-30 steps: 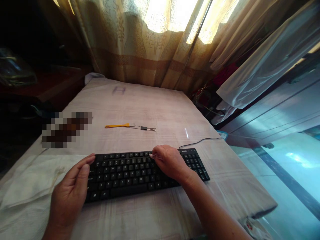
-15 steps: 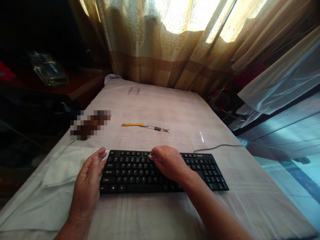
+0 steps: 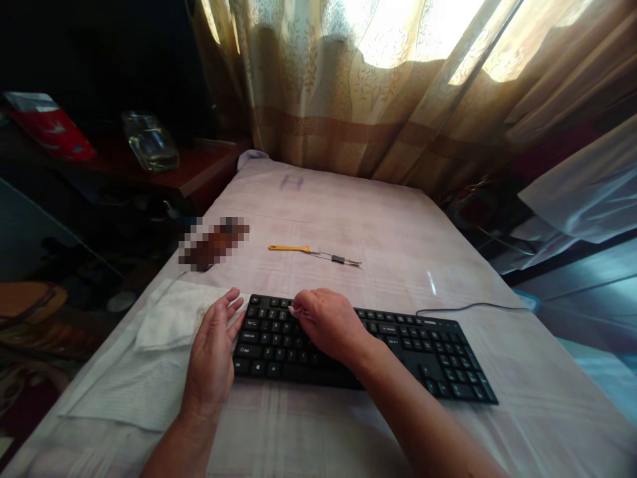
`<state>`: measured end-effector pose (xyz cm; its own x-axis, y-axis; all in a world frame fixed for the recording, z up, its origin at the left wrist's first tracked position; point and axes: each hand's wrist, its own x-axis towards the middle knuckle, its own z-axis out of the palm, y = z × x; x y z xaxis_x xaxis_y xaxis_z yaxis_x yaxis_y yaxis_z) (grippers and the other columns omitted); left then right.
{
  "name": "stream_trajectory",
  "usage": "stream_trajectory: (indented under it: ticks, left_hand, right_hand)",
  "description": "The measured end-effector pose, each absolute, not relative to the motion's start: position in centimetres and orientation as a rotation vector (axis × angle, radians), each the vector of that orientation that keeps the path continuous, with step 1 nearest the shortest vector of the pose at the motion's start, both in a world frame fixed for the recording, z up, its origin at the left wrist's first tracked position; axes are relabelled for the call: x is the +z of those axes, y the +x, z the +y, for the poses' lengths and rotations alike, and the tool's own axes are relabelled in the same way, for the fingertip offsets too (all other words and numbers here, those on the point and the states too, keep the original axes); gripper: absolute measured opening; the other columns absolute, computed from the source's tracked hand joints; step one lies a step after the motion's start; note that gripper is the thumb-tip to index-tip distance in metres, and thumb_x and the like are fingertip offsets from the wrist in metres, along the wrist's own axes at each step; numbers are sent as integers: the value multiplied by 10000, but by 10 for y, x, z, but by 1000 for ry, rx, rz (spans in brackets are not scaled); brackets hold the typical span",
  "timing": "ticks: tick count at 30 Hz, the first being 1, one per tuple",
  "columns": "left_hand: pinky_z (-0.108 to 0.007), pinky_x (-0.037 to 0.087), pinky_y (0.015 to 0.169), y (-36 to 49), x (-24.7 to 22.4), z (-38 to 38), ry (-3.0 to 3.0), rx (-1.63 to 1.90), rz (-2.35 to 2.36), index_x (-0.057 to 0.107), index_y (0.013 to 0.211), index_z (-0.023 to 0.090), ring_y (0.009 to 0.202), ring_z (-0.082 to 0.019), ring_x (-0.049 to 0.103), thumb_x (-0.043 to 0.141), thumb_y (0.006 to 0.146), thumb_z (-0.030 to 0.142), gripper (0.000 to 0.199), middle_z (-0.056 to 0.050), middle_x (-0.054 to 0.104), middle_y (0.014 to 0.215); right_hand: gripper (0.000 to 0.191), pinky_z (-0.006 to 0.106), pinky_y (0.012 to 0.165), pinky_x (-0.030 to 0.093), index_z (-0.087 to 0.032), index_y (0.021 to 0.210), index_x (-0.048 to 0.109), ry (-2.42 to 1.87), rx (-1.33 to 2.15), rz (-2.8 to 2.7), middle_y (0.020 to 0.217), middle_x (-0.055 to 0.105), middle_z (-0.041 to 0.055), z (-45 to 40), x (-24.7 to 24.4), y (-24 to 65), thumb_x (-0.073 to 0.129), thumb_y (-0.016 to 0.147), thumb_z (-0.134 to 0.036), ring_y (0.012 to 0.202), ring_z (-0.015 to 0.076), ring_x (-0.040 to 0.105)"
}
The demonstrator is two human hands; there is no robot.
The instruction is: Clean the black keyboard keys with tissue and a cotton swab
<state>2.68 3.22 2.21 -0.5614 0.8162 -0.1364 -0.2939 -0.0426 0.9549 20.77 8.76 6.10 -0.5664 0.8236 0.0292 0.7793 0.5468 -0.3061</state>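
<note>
My left hand (image 3: 212,358) lies flat, fingers spread, against the nine o'clock end of the black keyboard (image 3: 358,345); my right hand (image 3: 326,322) rests curled on its upper keys. The yellow-handled keycap puller (image 3: 313,253), at twelve o'clock, lies untouched; every keycap looks seated.

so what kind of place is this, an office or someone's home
Most likely a room in a home, not an office. The black wired keyboard lies on a pale cloth-covered table pushed against patterned beige curtains over a sunlit window, and a dark wooden side shelf holds a clear glass jar.
</note>
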Motion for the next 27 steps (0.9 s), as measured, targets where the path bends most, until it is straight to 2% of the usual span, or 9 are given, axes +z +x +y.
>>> stream_trajectory:
  ticks: [16,23,27]
  left_hand:
    - [-456,530,996,33,24,28,547,1644,1360,637,1094,215,1283,-298,554,613,801,665,538,-115,562,1403]
    - [-462,536,988,34,25,29,551,1654,1347,616,1140,241,1320,-300,525,543,846,665,521,-114,533,1423]
    - [-458,525,1004,34,24,29,571,1648,1336,609,1169,242,1346,-296,498,521,864,660,525,-112,509,1452]
  right_hand:
    - [152,286,747,413,-186,1018,665,-1218,390,-2688,935,754,70,93,62,167,525,959,-195,860,202,671]
    - [142,287,732,424,-191,1004,668,-1232,437,-2660,916,750,85,95,64,157,536,958,-212,844,206,669]
    - [63,269,717,434,-203,935,659,-1211,615,-2432,862,738,48,97,52,158,604,914,-228,798,183,656]
